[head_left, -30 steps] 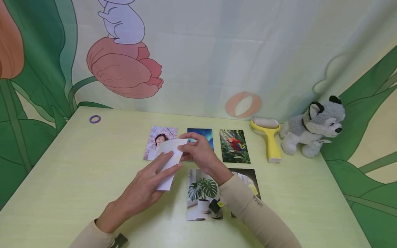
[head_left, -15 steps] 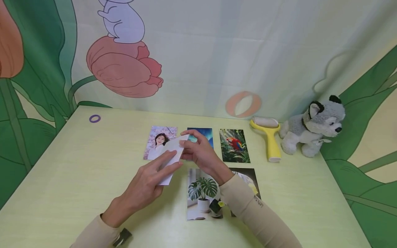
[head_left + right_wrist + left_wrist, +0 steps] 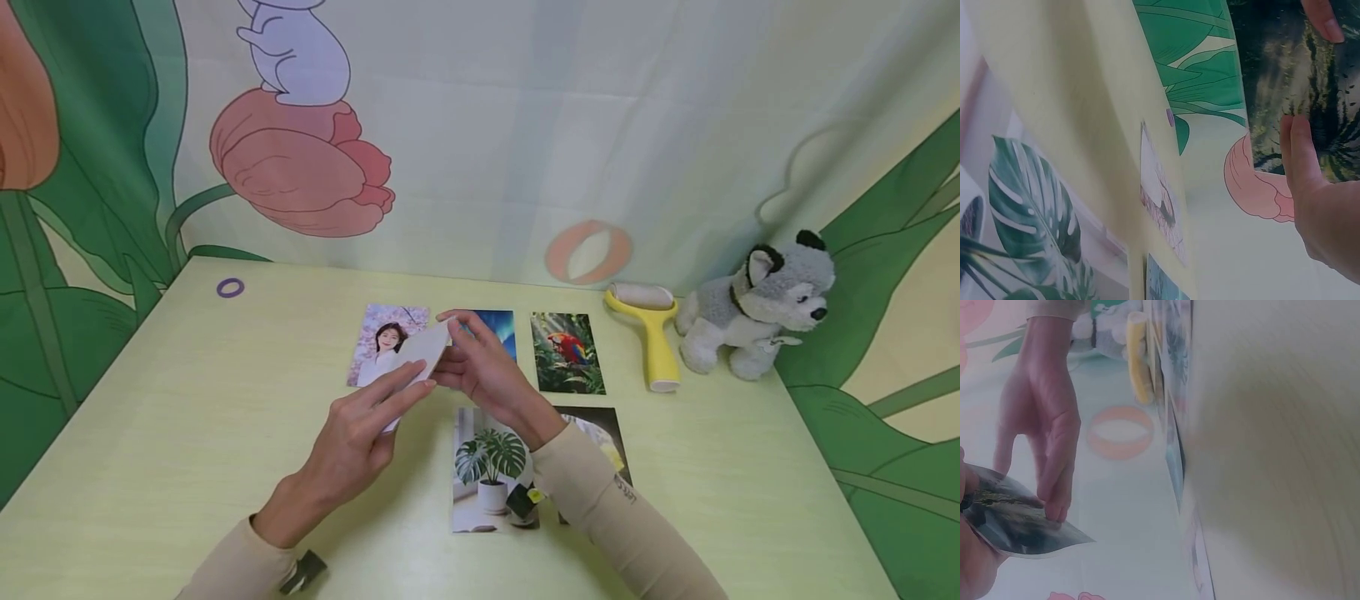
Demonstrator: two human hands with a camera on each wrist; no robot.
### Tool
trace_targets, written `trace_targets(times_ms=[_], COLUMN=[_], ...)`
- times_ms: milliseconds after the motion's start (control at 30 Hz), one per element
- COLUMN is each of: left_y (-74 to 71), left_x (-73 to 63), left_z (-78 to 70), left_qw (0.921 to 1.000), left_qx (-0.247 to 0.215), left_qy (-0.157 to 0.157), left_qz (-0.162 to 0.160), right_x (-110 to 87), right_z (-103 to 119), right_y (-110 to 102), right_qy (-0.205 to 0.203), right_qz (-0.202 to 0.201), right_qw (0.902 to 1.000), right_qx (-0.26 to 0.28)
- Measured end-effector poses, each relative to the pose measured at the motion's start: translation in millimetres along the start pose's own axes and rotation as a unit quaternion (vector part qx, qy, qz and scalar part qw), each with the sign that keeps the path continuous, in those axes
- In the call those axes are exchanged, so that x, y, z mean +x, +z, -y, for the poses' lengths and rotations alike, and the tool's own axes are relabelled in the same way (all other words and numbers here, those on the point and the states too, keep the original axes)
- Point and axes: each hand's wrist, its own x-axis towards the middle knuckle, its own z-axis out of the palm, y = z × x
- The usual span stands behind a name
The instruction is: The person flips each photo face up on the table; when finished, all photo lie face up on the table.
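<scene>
Between both hands, above the table, is a photo print [image 3: 420, 348], its white back toward the head camera. The right wrist view shows its dark green printed face [image 3: 1266, 81]. My left hand [image 3: 348, 437] grips the lower part, fingers across the white back and thumb on the printed side. At the far edge, my right hand [image 3: 491, 367] pinches the print, two fingertips pressing its printed face. The print bows slightly. Below and behind it lie a portrait photo [image 3: 386, 337] and a blue aurora photo [image 3: 502, 325], partly covered by the right hand.
A parrot photo [image 3: 567, 354], a potted plant photo [image 3: 491, 467] and a dark-edged photo [image 3: 600, 417] lie around my right arm, which overlaps some of them. Farther right are a yellow-handled roller [image 3: 660, 350] and a plush husky [image 3: 750, 308]. A purple ring [image 3: 230, 287] lies back left.
The print has tilted up, so less of its white back shows to the head camera. Both hands have turned with it, and the left hand has risen slightly.
</scene>
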Motion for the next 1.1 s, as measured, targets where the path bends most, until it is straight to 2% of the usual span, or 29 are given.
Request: trace_targets(times_ms=[233, 367, 533, 700, 833, 967, 1100], left_y=[-0.2, -0.8, 0.0, 3.8, 6.2, 5.9, 3.4], left_x=[8.0, 14.6, 20.2, 26.3, 30.1, 32.7, 33.9], left_z=[-3.7, -4.7, -6.7, -8.8, -10.0, -11.9, -14.4], left_qw=[0.9968, 0.9941, 0.9912, 0.9867, 0.9824, 0.9772, 0.9656], left_qx=[-0.061, -0.079, -0.098, -0.117, -0.132, -0.148, -0.172], left_qy=[-0.043, -0.045, -0.046, -0.053, -0.057, -0.068, -0.113], left_qz=[-0.03, -0.058, -0.076, -0.1, -0.119, -0.136, -0.159], right_x=[0.4, 1.1, 0.9, 1.9, 3.0, 2.9, 2.1], right_z=[-5.1, -7.3, -11.5, -15.0, -15.7, -16.5, -18.3], right_y=[-1.2, -0.6, 5.1, 13.7, 15.6, 13.6, 10.9], right_qy=[0.015, 0.018, 0.018, -0.01, -0.027, -0.029, -0.033], right_qz=[0.004, 0.003, 0.005, 0.007, 0.004, -0.007, -0.018], right_qw=[0.9994, 0.999, 0.9984, 0.9965, 0.9952, 0.9962, 0.9964], right_qx=[0.031, 0.042, 0.054, 0.083, 0.094, 0.083, 0.076])
